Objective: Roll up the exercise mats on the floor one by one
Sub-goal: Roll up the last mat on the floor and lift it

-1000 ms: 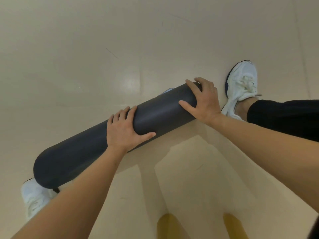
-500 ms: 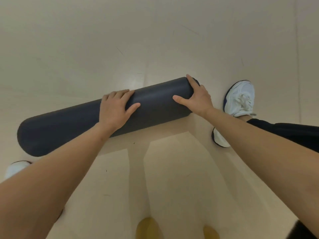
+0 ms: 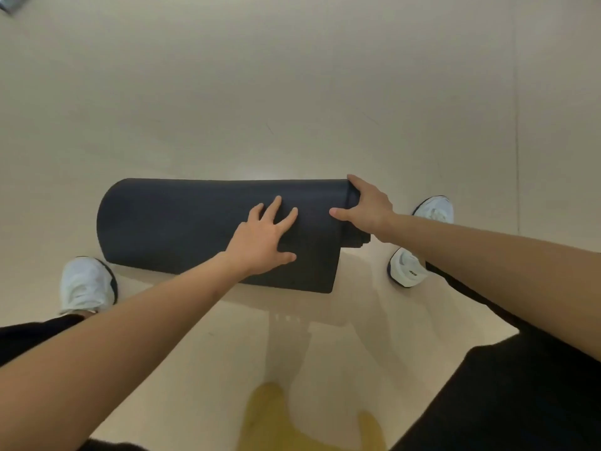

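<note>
A dark grey exercise mat (image 3: 182, 222), rolled into a thick cylinder, lies level across the beige floor in front of me. My left hand (image 3: 265, 239) presses flat on the roll's top right of its middle, fingers spread and straight. My right hand (image 3: 369, 206) cups the roll's right end, thumb along the front face and fingers curled over the end, where the coiled layers (image 3: 359, 240) show. The outer layer's edge (image 3: 328, 281) hangs down at the near right corner.
My left white shoe (image 3: 86, 284) stands by the roll's near left corner. My right white shoe (image 3: 434, 209) stands just past its right end, partly behind my forearm. A blurred yellow shape (image 3: 276, 415) sits at the bottom edge. Bare floor stretches beyond the roll.
The roll has swung from a slant to lying level and fills more of the view. My left hand has slid closer to the right end. My right hand stays on that end.
</note>
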Motion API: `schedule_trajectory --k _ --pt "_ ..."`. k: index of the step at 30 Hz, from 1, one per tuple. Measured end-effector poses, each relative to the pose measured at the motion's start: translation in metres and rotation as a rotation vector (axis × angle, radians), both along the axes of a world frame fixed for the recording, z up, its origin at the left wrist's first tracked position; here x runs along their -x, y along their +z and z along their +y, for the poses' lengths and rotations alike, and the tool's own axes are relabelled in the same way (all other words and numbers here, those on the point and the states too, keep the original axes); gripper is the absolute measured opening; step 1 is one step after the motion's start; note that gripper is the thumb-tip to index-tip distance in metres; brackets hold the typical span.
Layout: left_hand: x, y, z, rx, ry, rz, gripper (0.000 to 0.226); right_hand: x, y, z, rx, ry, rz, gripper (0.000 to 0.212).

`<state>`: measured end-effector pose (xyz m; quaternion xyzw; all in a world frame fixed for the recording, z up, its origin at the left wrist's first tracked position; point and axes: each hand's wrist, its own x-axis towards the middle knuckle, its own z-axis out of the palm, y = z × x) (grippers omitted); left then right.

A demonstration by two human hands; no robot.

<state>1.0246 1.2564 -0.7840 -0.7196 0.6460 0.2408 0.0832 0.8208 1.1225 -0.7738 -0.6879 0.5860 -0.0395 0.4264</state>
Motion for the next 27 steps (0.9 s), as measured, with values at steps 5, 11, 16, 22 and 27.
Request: schedule_trajectory --k 5,11,16,22,27 --pt "-0.008 0.06 0.051 -0.089 0.257 0.296 0.099 -0.027 0.063 0.041 0.032 0.028 -0.033 0.088" --pt "0.009 0.103 0.103 0.039 0.636 0.649 0.118 -0.058 0.131 0.082 0.118 0.157 -0.173 0.071" --pt "0.028 0.112 0.11 0.284 0.813 0.594 0.145 -0.073 0.161 0.119 -0.006 0.137 -0.436 0.066" --pt "0.016 0.119 0.106 0.426 0.915 0.464 0.142 -0.078 0.17 0.14 -0.156 0.196 -0.57 0.065" --pt "-0.003 0.122 0.108 0.436 0.815 0.334 0.124 -0.076 0.161 0.133 -0.114 0.277 -0.561 0.068"
